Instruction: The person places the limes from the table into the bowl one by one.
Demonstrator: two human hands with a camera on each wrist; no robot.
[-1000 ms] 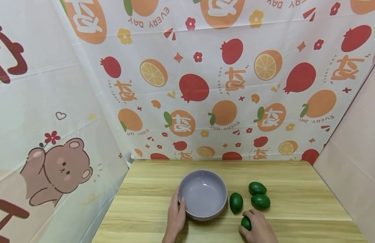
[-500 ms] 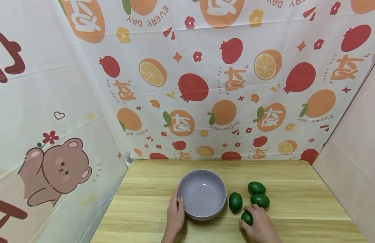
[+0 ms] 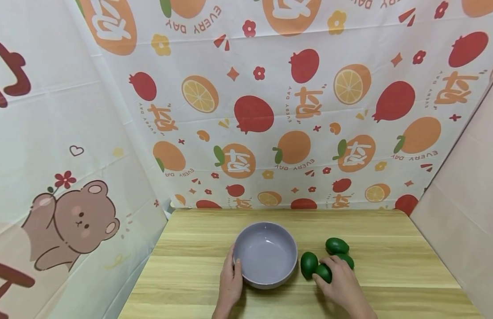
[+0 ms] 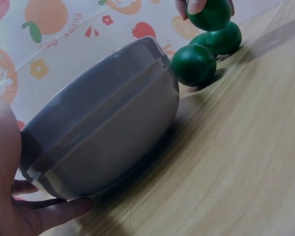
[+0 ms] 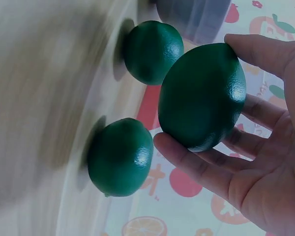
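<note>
Right wrist: green fruit (image 5: pixel 201 96) between fingertips (image 5: pixel 168 144) of the right hand (image 5: pixel 270 160)

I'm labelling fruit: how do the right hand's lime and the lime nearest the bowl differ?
The held lime is raised; the other lime rests on the table. The right hand grips the held lime; no hand touches the other lime. Both are dark green and rounded.

The right hand (image 3: pixel 343 282) has carried its green fruit (image 3: pixel 323 273) nearer the other fruits (image 3: pixel 337 246).
</note>
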